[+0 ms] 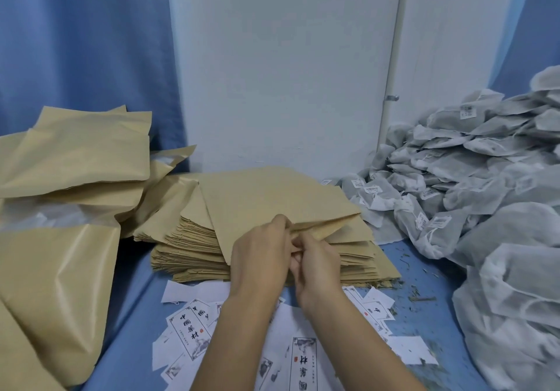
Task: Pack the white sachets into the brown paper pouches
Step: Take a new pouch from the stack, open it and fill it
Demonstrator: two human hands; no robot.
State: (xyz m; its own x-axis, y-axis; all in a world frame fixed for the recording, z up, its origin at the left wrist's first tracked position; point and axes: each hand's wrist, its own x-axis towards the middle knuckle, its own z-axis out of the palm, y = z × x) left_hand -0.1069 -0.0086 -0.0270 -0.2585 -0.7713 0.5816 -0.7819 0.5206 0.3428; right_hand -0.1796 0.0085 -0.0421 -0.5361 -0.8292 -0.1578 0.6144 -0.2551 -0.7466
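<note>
Blue tabletop point(133, 299) carried apparently filled pouches point(75, 154); a large heap of white sachets point(485, 178) lay unpacked. Both left hand point(260, 251) and right hand point(318, 266) pinched the top pouch point(272, 196).

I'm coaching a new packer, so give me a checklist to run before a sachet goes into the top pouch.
1. The top pouch lies on the stack: ok.
2. Both the left hand and right hand pinch its near edge: ok.
3. Mouth opened wide: not ok, barely parted.
4. Sachet in hand: not ok, none held.
5. Supply of sachets heaped on the right: ok.
6. Pouch empty inside: cannot tell.
</note>
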